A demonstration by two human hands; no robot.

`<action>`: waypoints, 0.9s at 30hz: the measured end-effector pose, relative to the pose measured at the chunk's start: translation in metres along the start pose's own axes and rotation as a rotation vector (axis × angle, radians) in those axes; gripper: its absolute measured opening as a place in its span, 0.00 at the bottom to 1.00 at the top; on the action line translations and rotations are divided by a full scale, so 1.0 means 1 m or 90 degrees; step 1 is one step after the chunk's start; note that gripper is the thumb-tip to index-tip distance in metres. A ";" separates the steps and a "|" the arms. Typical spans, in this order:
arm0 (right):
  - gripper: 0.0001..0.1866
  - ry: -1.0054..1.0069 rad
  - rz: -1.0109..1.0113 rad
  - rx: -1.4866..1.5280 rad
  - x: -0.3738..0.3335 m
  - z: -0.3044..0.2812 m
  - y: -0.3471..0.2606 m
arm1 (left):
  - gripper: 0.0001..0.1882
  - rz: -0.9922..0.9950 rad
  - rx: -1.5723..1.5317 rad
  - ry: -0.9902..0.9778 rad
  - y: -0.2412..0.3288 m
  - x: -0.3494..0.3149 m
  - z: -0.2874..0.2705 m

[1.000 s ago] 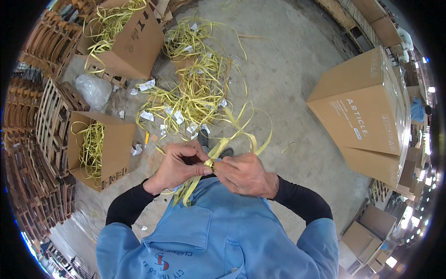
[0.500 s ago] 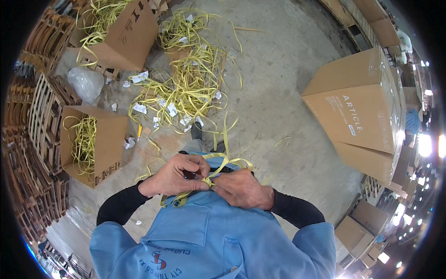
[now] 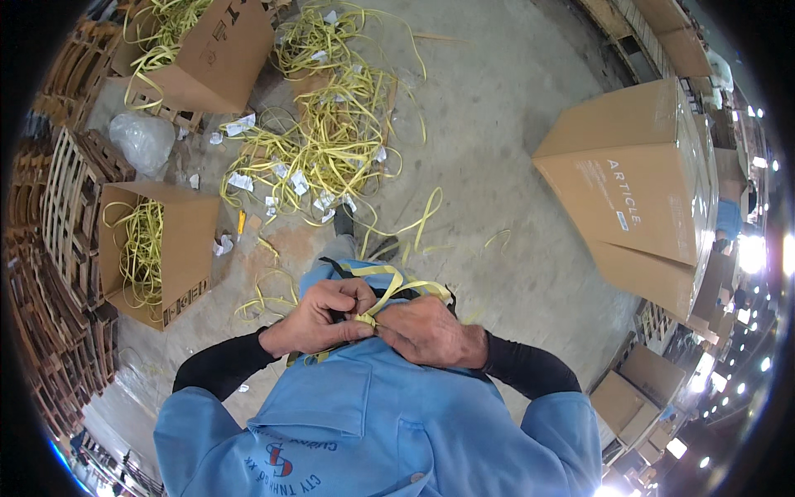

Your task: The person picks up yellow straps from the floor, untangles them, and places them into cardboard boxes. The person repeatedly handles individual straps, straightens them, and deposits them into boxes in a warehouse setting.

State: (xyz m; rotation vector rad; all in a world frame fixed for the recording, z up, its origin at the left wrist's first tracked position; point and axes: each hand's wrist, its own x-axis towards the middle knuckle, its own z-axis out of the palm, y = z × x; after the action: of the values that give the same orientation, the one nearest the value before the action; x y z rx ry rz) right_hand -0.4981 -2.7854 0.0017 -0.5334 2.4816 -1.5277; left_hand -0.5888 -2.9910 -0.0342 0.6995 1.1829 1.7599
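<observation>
While both hands (image 3: 319, 319) (image 3: 435, 333) pinch yellow strap (image 3: 388, 291), grip closed, length slanting forward-right, curving.

Two hands (image 3: 431, 331), two strap-filled cartons (image 3: 190, 248), one strap heap (image 3: 344, 157), one plastic bag (image 3: 142, 142) — one yellow tool (image 3: 241, 224)

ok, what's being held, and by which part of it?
A yellow strap, pinched at its small bunched section by the fingers of the left hand and right hand.
</observation>
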 end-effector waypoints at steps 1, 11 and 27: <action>0.07 -0.023 -0.002 0.001 0.001 -0.001 0.002 | 0.16 -0.013 -0.022 -0.001 -0.001 -0.001 0.000; 0.12 -0.035 0.155 0.012 -0.009 -0.001 0.002 | 0.06 -0.005 -0.051 0.128 -0.017 -0.006 0.002; 0.05 -0.113 0.010 -0.140 0.007 0.014 0.007 | 0.06 -0.155 -0.091 0.092 -0.028 -0.018 -0.017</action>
State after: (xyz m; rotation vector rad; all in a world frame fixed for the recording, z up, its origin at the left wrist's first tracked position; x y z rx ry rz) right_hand -0.5009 -2.7971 -0.0104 -0.6517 2.5208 -1.1531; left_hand -0.5846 -3.0093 -0.0667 0.3330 1.1716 1.6889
